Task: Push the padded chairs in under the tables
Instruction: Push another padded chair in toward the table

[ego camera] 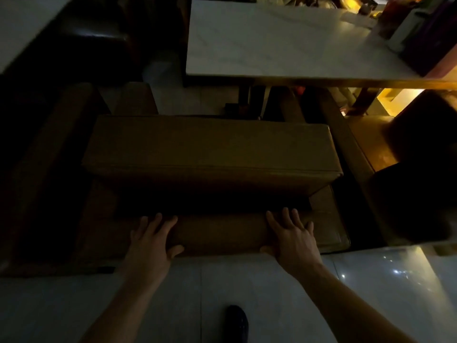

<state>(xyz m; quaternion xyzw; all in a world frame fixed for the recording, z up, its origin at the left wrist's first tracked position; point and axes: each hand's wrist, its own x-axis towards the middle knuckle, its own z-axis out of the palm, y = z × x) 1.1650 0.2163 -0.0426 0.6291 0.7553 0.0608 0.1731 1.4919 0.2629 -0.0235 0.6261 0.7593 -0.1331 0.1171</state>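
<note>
A brown padded chair (pixel 210 149) stands in the dim middle of the view, its thick backrest toward the white marble table (pixel 272 40) beyond it. My left hand (pixel 150 240) and my right hand (pixel 293 237) lie flat on the near padded edge of the chair, fingers spread, thumbs hooked over its front. The hands sit about a chair-width apart. The chair stands short of the table's near edge, with bare floor and the table's dark legs (pixel 247 100) between them.
Another padded chair (pixel 366 144) stands at the right, and a dark one (pixel 49 157) at the left. A second white table (pixel 22 23) shows at top left. Bottles and clutter (pixel 408 26) crowd the far right of the table. My shoe (pixel 237 323) is on pale glossy tiles.
</note>
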